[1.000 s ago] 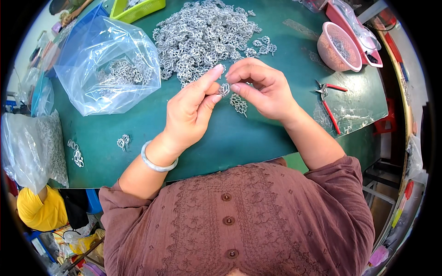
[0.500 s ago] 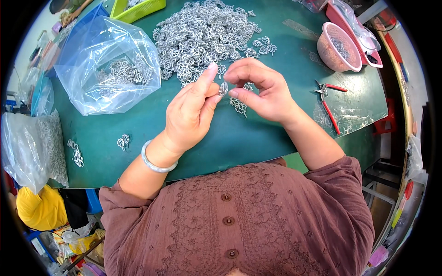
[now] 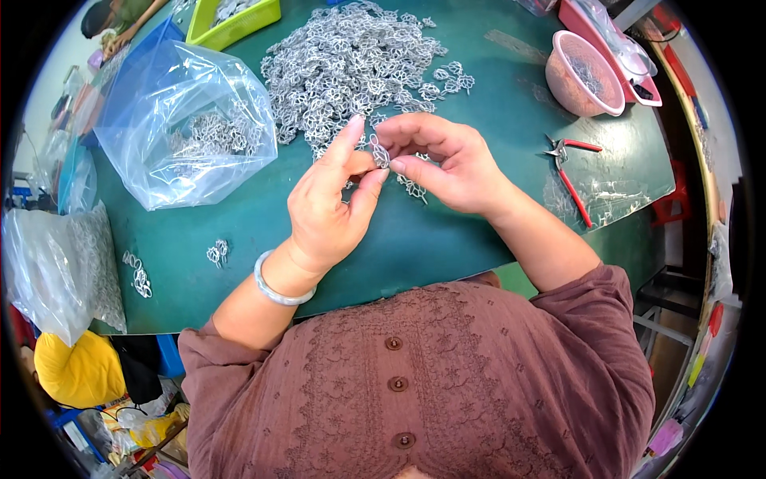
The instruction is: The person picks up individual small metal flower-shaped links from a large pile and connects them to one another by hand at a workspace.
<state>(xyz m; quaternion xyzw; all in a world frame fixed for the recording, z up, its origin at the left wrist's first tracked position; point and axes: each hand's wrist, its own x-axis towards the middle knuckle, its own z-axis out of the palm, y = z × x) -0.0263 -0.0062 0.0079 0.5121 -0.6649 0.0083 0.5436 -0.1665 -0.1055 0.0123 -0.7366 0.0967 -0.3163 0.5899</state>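
A small silver openwork metal piece (image 3: 380,153) is pinched between the thumb and fingers of my left hand (image 3: 327,203). My right hand (image 3: 455,168) meets it from the other side, thumb tip at its edge and curled fingers behind. Just past my hands lies a large pile of similar openwork metal pieces (image 3: 351,64). A few more pieces (image 3: 413,188) lie partly hidden under my right hand. Off to the left are a small cluster of pieces (image 3: 217,252) and a short row of linked-looking pieces (image 3: 138,275).
Left on the green table (image 3: 447,247) stand an open clear plastic bag (image 3: 152,172) of pieces and a filled bag (image 3: 52,263). A green basket (image 3: 239,28) is at the back. Red-handled pliers (image 3: 568,180) and a pink basket (image 3: 562,76) are right. Another person's hand (image 3: 120,40) shows far left.
My right hand has closed in on the metal piece, its thumb now touching it where there was a gap. The piece has turned and more of it shows. The view has shifted slightly.
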